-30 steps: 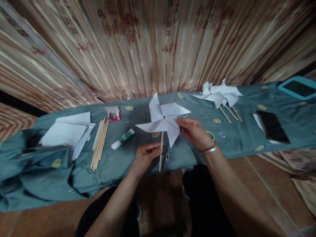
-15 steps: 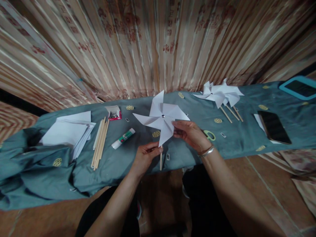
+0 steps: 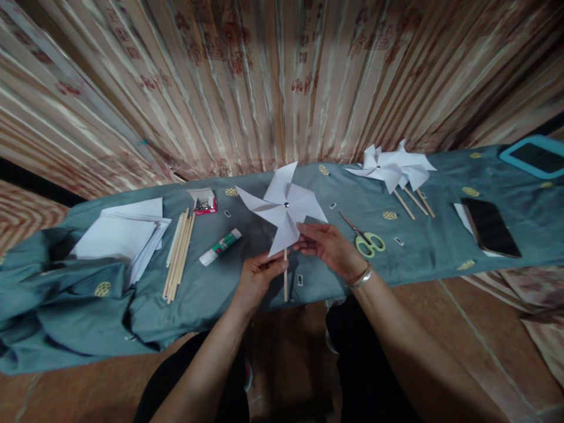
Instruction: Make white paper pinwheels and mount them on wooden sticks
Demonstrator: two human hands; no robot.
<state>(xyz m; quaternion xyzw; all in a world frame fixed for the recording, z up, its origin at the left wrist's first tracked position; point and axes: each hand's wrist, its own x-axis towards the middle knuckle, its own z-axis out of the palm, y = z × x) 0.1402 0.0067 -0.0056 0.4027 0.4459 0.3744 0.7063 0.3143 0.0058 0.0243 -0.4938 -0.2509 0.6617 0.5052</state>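
A white paper pinwheel (image 3: 282, 205) with a metal pin at its centre stands on a thin wooden stick (image 3: 285, 282) above the teal cloth (image 3: 211, 288). My left hand (image 3: 259, 277) pinches the stick just under the paper. My right hand (image 3: 328, 244) has its fingertips closed on the lower right blade of the pinwheel. A metal bracelet sits on that wrist.
On the cloth lie a stack of white paper (image 3: 118, 235), several wooden sticks (image 3: 178, 255), a glue stick (image 3: 219, 247), a small box of pins (image 3: 202, 202), green-handled scissors (image 3: 365, 238), finished pinwheels (image 3: 392, 167), a phone (image 3: 489, 226) and a blue-framed tablet (image 3: 533, 155). A striped curtain hangs behind.
The pinwheel has turned anticlockwise and shifted a little left. My right hand moved left with the blade, uncovering the scissors. My left hand stays on the stick.
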